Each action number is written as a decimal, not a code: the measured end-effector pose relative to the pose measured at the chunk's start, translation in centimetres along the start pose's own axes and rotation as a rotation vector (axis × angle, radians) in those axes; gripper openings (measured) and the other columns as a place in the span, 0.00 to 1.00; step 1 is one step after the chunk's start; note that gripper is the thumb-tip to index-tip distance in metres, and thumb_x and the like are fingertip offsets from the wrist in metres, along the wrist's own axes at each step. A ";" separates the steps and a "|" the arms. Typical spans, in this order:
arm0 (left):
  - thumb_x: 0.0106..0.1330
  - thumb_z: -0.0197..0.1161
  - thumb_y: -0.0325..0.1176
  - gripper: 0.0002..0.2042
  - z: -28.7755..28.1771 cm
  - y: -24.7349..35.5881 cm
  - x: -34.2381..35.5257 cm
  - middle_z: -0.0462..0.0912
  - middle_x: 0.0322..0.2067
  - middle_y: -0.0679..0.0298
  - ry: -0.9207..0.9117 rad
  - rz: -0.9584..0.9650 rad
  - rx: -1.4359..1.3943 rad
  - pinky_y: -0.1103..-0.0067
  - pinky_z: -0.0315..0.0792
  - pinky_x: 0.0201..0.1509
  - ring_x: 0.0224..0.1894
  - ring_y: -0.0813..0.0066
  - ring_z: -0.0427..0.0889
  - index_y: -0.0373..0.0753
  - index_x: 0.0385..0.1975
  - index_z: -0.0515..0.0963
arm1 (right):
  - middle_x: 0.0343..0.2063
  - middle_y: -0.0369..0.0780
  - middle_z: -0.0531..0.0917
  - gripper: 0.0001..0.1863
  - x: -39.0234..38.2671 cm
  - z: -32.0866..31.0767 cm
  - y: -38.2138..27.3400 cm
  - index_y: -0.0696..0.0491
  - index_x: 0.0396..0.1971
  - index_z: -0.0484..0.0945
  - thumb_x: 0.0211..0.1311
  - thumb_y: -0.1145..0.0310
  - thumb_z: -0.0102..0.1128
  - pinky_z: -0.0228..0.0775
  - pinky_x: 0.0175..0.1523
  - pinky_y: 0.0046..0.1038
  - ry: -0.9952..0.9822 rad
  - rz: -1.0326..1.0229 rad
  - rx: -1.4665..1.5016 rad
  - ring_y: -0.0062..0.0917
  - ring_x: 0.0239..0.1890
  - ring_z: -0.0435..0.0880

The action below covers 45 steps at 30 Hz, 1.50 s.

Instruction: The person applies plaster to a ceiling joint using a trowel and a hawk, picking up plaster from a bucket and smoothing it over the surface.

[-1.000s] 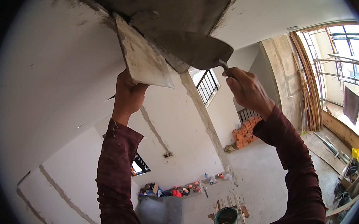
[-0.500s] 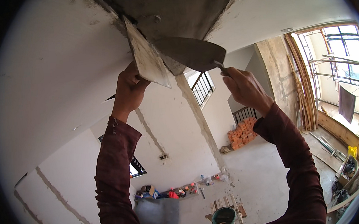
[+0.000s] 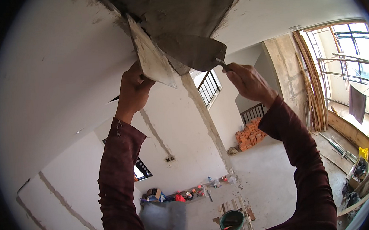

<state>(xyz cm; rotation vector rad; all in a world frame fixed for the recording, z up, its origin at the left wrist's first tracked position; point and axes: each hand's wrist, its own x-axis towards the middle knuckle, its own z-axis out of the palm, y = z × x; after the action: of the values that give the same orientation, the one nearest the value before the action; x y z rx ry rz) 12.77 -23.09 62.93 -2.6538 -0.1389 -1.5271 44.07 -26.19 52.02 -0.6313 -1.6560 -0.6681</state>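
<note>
Up by the grey beam (image 3: pixel 177 13), I've L hand (image 3: pixel 133 90) gripping board (image 3: pixel 150 57), angled up above fingers; R hand (image 3: pixel 251 84) clutching trowel (image 3: pixel 197 52), blade up-left, nr board.

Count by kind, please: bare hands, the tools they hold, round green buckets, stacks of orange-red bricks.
Bare left hand and right hand: 2
Pale flat rectangular board: 1
Broad grey metal trowel: 1
Round green bucket: 1
Stack of orange-red bricks: 1
Total: 6

Long maroon sleeves (image 3: pixel 303 166), wrinkled; loose cuffs (image 3: pixel 130 133), pale specks (image 3: pixel 118 128) on left
</note>
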 end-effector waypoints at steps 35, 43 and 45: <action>0.63 0.66 0.27 0.11 -0.5 -0.3 0.3 0.87 0.40 0.60 0.020 0.079 0.017 0.78 0.73 0.51 0.44 0.78 0.82 0.30 0.44 0.81 | 0.19 0.50 0.76 0.10 1.4 2.2 2.2 0.59 0.32 0.69 0.71 0.69 0.54 0.66 0.28 0.43 0.024 -0.037 -0.090 0.48 0.21 0.76; 0.61 0.69 0.26 0.11 -1.0 -1.4 -0.1 0.87 0.38 0.62 0.021 -0.016 0.178 0.80 0.74 0.49 0.42 0.79 0.82 0.31 0.43 0.81 | 0.18 0.46 0.72 0.11 0.4 0.3 -1.2 0.58 0.32 0.68 0.73 0.67 0.52 0.64 0.26 0.41 0.159 -0.083 -0.012 0.43 0.18 0.73; 0.61 0.70 0.25 0.11 -1.1 -1.3 -0.3 0.87 0.38 0.63 0.027 -0.051 0.158 0.80 0.75 0.49 0.42 0.79 0.82 0.31 0.42 0.81 | 0.19 0.48 0.72 0.11 1.7 1.5 -1.7 0.58 0.31 0.66 0.72 0.68 0.53 0.65 0.27 0.42 0.203 -0.122 0.026 0.45 0.18 0.73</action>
<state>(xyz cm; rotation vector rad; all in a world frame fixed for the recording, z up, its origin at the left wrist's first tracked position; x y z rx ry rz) 11.48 -21.96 63.27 -2.5240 -0.3139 -1.4985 41.55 -26.20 53.32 -0.4308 -1.5195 -0.7712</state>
